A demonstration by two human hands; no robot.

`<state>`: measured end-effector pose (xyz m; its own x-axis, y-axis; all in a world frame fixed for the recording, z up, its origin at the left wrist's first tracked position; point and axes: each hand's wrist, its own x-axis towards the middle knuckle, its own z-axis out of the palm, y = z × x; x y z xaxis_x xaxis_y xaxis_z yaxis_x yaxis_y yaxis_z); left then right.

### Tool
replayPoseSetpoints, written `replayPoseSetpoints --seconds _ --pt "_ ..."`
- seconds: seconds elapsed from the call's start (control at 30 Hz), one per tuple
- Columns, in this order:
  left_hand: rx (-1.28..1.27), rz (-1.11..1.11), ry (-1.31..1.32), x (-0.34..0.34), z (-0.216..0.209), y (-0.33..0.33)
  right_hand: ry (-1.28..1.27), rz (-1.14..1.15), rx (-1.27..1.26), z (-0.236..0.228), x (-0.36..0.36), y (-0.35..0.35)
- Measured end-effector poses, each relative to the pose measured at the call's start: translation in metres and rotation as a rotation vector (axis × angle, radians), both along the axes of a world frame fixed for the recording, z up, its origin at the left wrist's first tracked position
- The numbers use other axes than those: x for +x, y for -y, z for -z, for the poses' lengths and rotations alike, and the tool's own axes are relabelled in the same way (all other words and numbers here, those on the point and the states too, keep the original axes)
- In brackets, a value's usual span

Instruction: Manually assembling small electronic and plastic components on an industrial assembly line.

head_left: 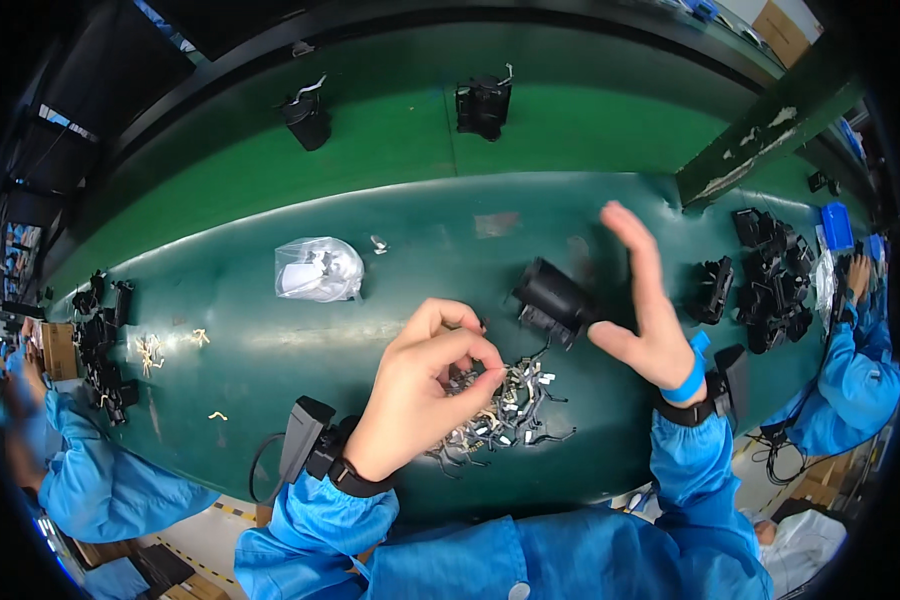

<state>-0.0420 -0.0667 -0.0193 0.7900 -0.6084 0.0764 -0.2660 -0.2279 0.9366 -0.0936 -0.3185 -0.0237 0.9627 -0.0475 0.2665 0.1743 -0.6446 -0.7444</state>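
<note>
My left hand (425,385) is closed in a pinch, thumb against fingertips, above a pile of short cable pieces with small white connectors (515,415). What the pinch holds, if anything, is too small to make out; a dark speck shows by the index finger. A black cylindrical housing (558,294) lies tilted on the green table just beyond the pile. Beside its right end is my right hand (650,320), open, with fingers stretched away and thumb apart. The thumb tip is close to the housing; I cannot tell whether it touches.
A clear plastic bag with white pieces (320,270) lies left of centre. Black parts are heaped at the left (100,345) and right (775,280). Two black units (308,122) (483,107) stand along the back. A green post (770,130) rises at back right. Co-workers' blue sleeves (120,480) flank me.
</note>
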Motion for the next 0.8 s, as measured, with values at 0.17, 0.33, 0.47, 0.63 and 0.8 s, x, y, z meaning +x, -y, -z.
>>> replayPoseSetpoints --seconds 0.17,0.33,0.47,0.63,0.8 --pt "-0.17 -0.163 -0.354 -0.005 -0.005 -0.007 0.373 0.183 0.185 -0.028 -0.025 -0.046" --pt "-0.469 -0.164 -0.424 -0.01 -0.004 -0.01 0.121 0.132 0.204 -0.029 -0.012 -0.104" --pt "-0.531 -0.159 -0.48 -0.022 -0.003 -0.008 0.142 0.032 0.154 -0.016 -0.016 -0.1" --pt "-0.386 -0.227 -0.325 -0.02 0.0 -0.006 0.101 -0.017 0.244 -0.013 -0.012 -0.093" --pt "-0.147 -0.261 -0.156 -0.009 -0.006 -0.011 0.138 -0.082 0.127 -0.01 -0.01 -0.084"
